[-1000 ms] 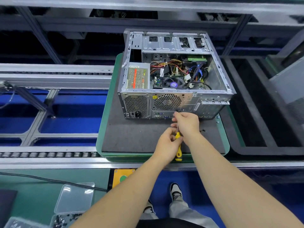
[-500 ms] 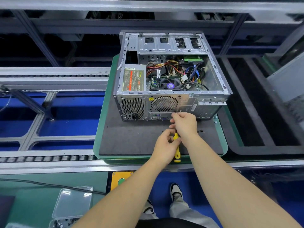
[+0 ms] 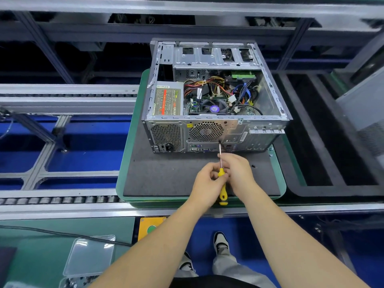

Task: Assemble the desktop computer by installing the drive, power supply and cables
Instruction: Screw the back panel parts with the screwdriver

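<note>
Head view: both hands, left hand (image 3: 206,181) and right hand (image 3: 239,173), fingers curled round screwdriver (image 3: 222,179), tip at computer case (image 3: 216,129) rear panel near tabletop middle; tip could slip off screw.

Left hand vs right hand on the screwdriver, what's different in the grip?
The left hand curls round the upper part of the yellow handle of the screwdriver; the right hand pinches the metal shaft ahead of it. The left hand sits nearer the person; the right hand sits nearer the computer case. Both hold the same screwdriver, its tip at the case's rear panel.
</note>
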Motion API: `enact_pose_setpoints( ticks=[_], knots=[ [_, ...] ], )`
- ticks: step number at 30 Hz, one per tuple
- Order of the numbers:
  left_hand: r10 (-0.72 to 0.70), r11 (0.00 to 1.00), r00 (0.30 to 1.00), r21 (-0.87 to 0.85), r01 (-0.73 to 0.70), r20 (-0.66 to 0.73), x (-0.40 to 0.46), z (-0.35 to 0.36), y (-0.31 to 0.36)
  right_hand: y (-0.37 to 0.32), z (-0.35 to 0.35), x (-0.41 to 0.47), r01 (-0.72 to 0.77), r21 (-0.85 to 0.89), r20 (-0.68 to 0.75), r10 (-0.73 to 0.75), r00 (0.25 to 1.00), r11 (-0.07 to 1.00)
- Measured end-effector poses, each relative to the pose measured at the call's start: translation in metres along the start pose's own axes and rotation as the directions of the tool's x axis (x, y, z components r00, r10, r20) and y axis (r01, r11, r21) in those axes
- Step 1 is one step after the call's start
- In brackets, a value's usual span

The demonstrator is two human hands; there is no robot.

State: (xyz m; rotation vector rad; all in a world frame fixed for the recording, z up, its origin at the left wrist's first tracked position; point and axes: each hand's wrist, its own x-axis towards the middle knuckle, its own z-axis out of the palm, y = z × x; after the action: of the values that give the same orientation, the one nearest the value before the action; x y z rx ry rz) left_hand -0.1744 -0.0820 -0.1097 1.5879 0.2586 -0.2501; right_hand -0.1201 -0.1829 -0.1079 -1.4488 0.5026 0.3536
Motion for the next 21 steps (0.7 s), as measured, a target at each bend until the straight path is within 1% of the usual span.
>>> enact_pose_setpoints(
  ticks=[2, 4, 5, 7, 8, 9, 11, 12, 13, 14, 15, 16, 17, 18, 19, 20, 21],
  knots=[
    [-0.002, 1.0, 1.0, -0.02, 0.002, 0.002, 0.002, -0.001, -0.001, 0.006, -0.008, -0.014, -0.025, 0.002, 0.038, 0.025, 0.999, 1.0],
    [-0.025, 0.999, 1.0, -0.042, 0.025, -0.009, 0.004, -0.004, 0.0, 0.008, -0.015, -0.026, -0.061, -0.044, 0.089, 0.065, 0.994, 0.997],
    [-0.04, 0.998, 0.999, -0.049, 0.039, -0.015, 0.006, -0.005, 0.001, 0.007, -0.021, -0.031, -0.093, -0.085, 0.128, 0.103, 0.986, 0.992],
    [-0.056, 0.997, 0.998, -0.046, 0.055, -0.014, 0.01, -0.008, 0.002, 0.007, -0.032, -0.037, -0.129, -0.213, 0.265, 0.184, 0.946, 0.968],
    [-0.066, 0.997, 0.998, -0.041, 0.065, -0.008, 0.011, -0.01, 0.003, 0.008, -0.037, -0.039, -0.121, -0.28, 0.334, 0.215, 0.917, 0.952],
    [-0.08, 0.996, 0.997, -0.032, 0.08, -0.005, 0.013, -0.012, 0.004, 0.01, -0.039, -0.04, -0.098, -0.341, 0.373, 0.231, 0.898, 0.935],
    [-0.102, 0.995, 0.995, 0.006, 0.102, -0.014, 0.015, -0.014, 0.005, 0.014, -0.04, -0.041, -0.05, -0.424, 0.36, 0.219, 0.907, 0.904],
    [-0.095, 0.994, 0.995, 0.051, 0.096, -0.019, 0.015, -0.015, 0.007, 0.016, -0.04, -0.041, -0.042, -0.43, 0.342, 0.205, 0.917, 0.902],
    [-0.065, 0.988, 0.998, 0.14, 0.068, -0.027, 0.015, -0.015, 0.011, 0.017, -0.039, -0.041, -0.046, -0.413, 0.332, 0.197, 0.922, 0.91],
    [-0.009, 0.964, 0.999, 0.266, 0.02, -0.042, 0.013, -0.017, 0.017, 0.017, -0.038, -0.041, -0.06, -0.381, 0.328, 0.195, 0.924, 0.923],
    [0.071, 0.914, 0.995, 0.405, -0.035, -0.075, 0.011, -0.019, 0.024, 0.017, -0.036, -0.042, -0.08, -0.351, 0.319, 0.199, 0.926, 0.933],
    [0.183, 0.848, 0.976, 0.521, -0.094, -0.122, 0.009, -0.022, 0.032, 0.017, -0.036, -0.042, -0.097, -0.33, 0.308, 0.204, 0.929, 0.939],
    [0.336, 0.779, 0.928, 0.601, -0.176, -0.163, 0.008, -0.026, 0.043, 0.018, -0.036, -0.043, -0.11, -0.317, 0.296, 0.208, 0.932, 0.942],
    [0.52, 0.694, 0.836, 0.657, -0.294, -0.175, 0.008, -0.029, 0.057, 0.018, -0.036, -0.043, -0.118, -0.309, 0.289, 0.211, 0.934, 0.944],
    [0.688, 0.584, 0.711, 0.695, -0.419, -0.149, 0.011, -0.03, 0.073, 0.017, -0.036, -0.044, -0.124, -0.304, 0.286, 0.215, 0.934, 0.945],
    [0.802, 0.474, 0.587, 0.715, -0.514, -0.11, 0.019, -0.032, 0.091, 0.017, -0.036, -0.045, -0.127, -0.303, 0.286, 0.217, 0.933, 0.945],
    [0.858, 0.397, 0.508, 0.727, -0.561, -0.077, 0.03, -0.035, 0.11, 0.017, -0.035, -0.045, -0.127, -0.305, 0.287, 0.218, 0.933, 0.944]
  ],
)
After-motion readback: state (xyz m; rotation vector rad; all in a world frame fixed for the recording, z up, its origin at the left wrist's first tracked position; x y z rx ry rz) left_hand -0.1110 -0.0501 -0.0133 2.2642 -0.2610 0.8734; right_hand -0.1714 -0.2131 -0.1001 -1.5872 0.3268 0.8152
